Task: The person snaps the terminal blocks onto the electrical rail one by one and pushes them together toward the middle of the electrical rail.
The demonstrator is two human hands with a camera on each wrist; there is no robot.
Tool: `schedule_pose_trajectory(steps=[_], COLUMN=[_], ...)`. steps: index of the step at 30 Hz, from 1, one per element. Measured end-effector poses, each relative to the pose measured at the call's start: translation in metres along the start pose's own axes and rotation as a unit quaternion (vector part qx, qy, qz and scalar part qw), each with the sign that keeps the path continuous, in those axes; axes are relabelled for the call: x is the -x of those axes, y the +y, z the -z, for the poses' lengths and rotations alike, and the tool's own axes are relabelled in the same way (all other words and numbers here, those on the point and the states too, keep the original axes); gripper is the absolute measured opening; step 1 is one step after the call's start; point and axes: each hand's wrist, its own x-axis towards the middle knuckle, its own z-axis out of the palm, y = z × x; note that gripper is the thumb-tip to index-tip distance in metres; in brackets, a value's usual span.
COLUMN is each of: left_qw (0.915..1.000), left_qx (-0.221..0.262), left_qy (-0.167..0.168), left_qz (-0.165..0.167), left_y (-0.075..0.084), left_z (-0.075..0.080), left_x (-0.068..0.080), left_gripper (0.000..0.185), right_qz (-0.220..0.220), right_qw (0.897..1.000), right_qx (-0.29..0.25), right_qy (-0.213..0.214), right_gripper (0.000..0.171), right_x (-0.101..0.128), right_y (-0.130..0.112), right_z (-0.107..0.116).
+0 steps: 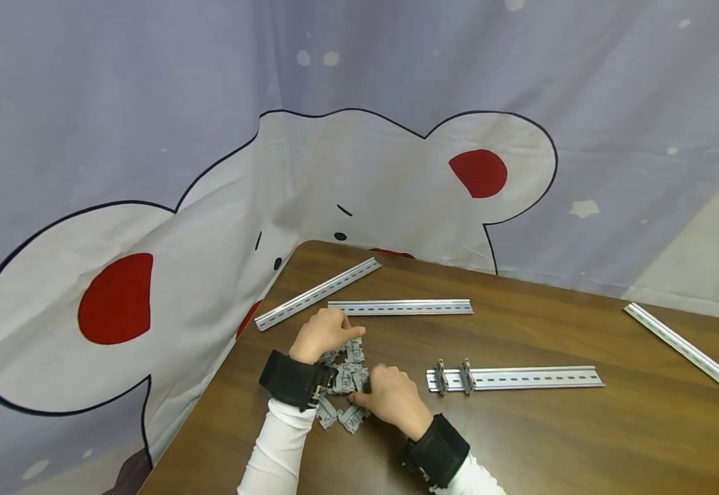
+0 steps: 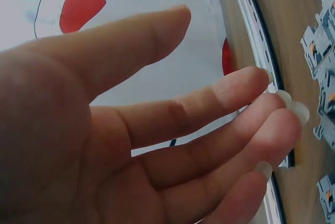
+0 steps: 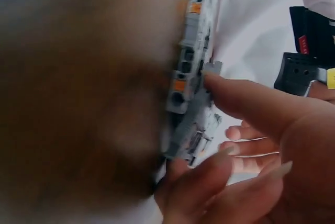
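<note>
Grey DIN-rail terminal blocks point(image 1: 351, 377) with orange marks lie in a loose pile on the table, between and under my hands. My left hand point(image 1: 324, 335) hovers over the far left of the pile; in the left wrist view its fingers are loosely extended with nothing in them. At the pile's right side, my right hand point(image 1: 396, 399) pinches a grey terminal block point(image 3: 191, 119) between thumb and fingers. Another terminal block point(image 3: 186, 62) shows just behind it. To the right, a slotted metal DIN rail point(image 1: 533, 378) carries two upright terminal blocks point(image 1: 467, 377) near its left end.
Two more DIN rails, one slanted point(image 1: 316, 294) and one straight point(image 1: 403, 307), lie beyond the pile. A further rail point(image 1: 693, 354) lies at the far right. A printed cloth point(image 1: 359, 172) hangs along the back and left edges of the brown wooden table point(image 1: 551, 440).
</note>
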Motion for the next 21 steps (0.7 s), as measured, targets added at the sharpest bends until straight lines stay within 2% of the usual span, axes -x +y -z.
schedule_pose_trajectory(steps=[3,6,8,10,12,14,18,21], left_qw=[0.9999,0.9998,0.9997,0.9995,0.9994,0.9994,0.9998,0.9997], left_qx=[-0.002,0.001,0.011,0.015,0.021,0.021,0.008,-0.016], left_qy=[-0.015,-0.020,-0.021,-0.017,-0.016,-0.013,-0.012,-0.016], left_qz=[-0.006,-0.007,-0.009,-0.020,-0.025,-0.024,-0.012,-0.010], left_y=[0.004,0.005,0.000,-0.005,-0.010,-0.015,-0.020,-0.017], left_z=[-0.003,-0.004,-0.001,0.001,0.003,0.004,0.004,0.002], left_x=[-0.002,-0.001,0.003,0.008,0.011,0.013,0.015,0.016], left_gripper=[0.052,0.048,0.047,0.047,0.047,0.048,0.046,0.032], right_qz=[-0.006,0.006,0.023,0.043,0.064,0.086,0.126,0.138], right_qw=[1.000,1.000,1.000,0.999,0.998,0.996,0.991,0.988], right_qx=[-0.002,0.002,0.002,-0.007,-0.015,-0.022,-0.034,-0.061], right_qy=[0.004,0.002,-0.004,-0.006,0.000,0.013,0.031,0.027], right_gripper=[0.041,0.048,0.049,0.041,0.033,0.033,0.034,0.031], right_x=[0.000,0.001,0.000,0.000,0.000,0.001,0.004,0.009], right_y=[0.005,0.008,0.006,0.003,0.000,-0.004,-0.007,-0.005], right_z=[0.002,0.005,0.004,0.003,0.002,0.002,0.008,0.018])
